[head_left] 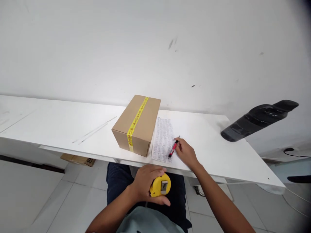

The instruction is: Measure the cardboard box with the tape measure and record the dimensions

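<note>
My left hand (147, 184) is closed around a yellow tape measure (160, 185), held over my lap just below the front edge of the white table (60, 124). My right hand (186, 152) rests on the table and pinches a red pen (173, 148), whose tip lies on a sheet of paper (162, 139) covered in handwriting. A brown cardboard box (137, 124), sealed with a strip of yellow tape, stands right next to the paper on its left.
A dark, blurred object (259, 120) juts into view at the right, above the table's right end. A flat piece of cardboard (77, 159) lies on the tiled floor under the table. A white wall runs behind the table.
</note>
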